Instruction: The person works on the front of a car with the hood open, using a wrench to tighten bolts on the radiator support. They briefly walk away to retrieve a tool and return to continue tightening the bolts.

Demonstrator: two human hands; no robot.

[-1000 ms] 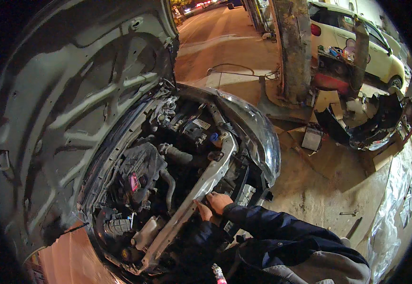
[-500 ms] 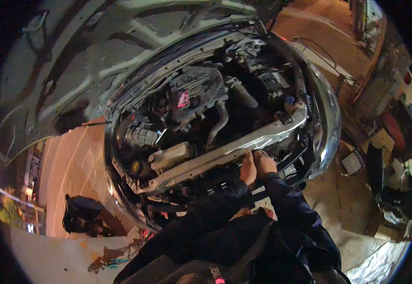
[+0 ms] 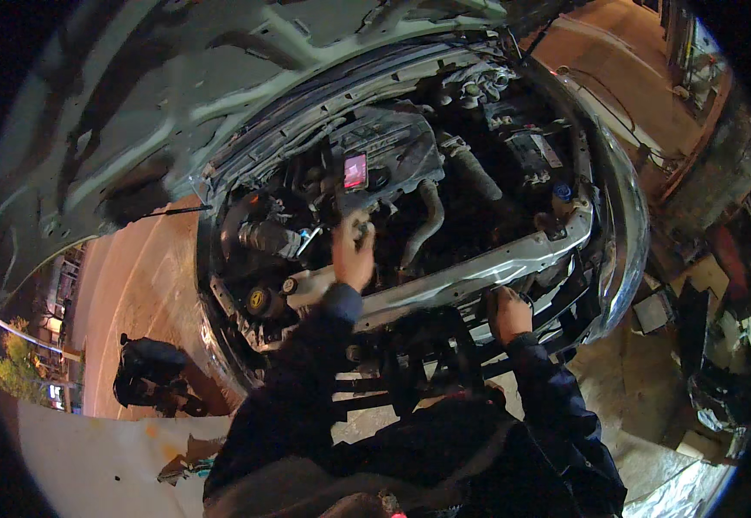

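Note:
My left hand (image 3: pixel 354 252) reaches across the silver crossbar (image 3: pixel 457 278) into an open engine bay. Its bent fingers are smeared by motion close to the front of the dark engine cover (image 3: pixel 392 142), so whether they hold anything is unclear. A phone with a lit pinkish screen (image 3: pixel 355 172) lies on that cover, just beyond the fingers. My right hand (image 3: pixel 512 316) is at the front side of the crossbar, toward its right end. Its fingers are curled round something dark that I cannot make out. Left of my left hand stands a pale reservoir (image 3: pixel 306 287) beside a black cap with a yellow mark (image 3: pixel 259 301).
The raised hood (image 3: pixel 159 95) hangs over the far left, with a thin rod (image 3: pixel 181 211) near its edge. A ribbed hose (image 3: pixel 475 171) and a battery (image 3: pixel 535 155) sit at the right of the bay. A black bag-like object (image 3: pixel 146 371) lies on the ground at left.
My left hand has left the crossbar, where both hands were together, and moved left and farther into the bay. My right hand has shifted slightly right and nearer. The view has shifted a little.

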